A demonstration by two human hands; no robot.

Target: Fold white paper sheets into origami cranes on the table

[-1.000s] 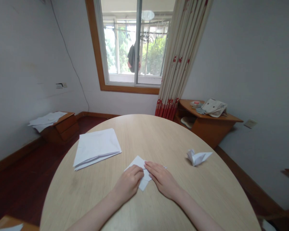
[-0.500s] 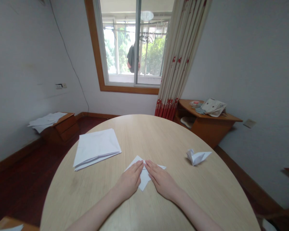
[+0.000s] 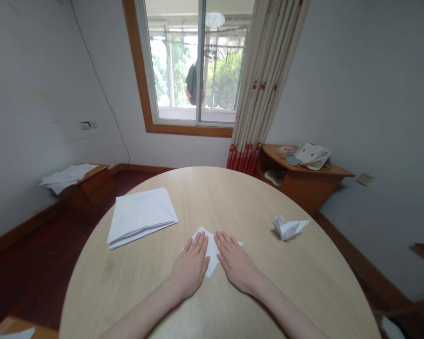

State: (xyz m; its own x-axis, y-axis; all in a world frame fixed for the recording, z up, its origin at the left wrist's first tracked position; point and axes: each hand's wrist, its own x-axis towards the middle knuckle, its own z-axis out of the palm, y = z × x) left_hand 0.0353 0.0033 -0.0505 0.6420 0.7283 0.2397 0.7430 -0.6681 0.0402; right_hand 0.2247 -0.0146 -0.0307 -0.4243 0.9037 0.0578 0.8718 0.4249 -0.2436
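On the big round table [image 3: 233,197], a pile of paper [image 3: 141,215] lies at the left. Near the middle, the left hand [image 3: 191,263] and right hand [image 3: 235,261] lie flat and open, side by side, pressing on a small white paper [image 3: 211,247]. A little folded paper shape [image 3: 288,227] sits at the right.

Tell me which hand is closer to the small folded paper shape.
Right. The right hand lies flat on the white sheet, apart from the folded paper shape; the left hand lies beyond the right one, farther away.
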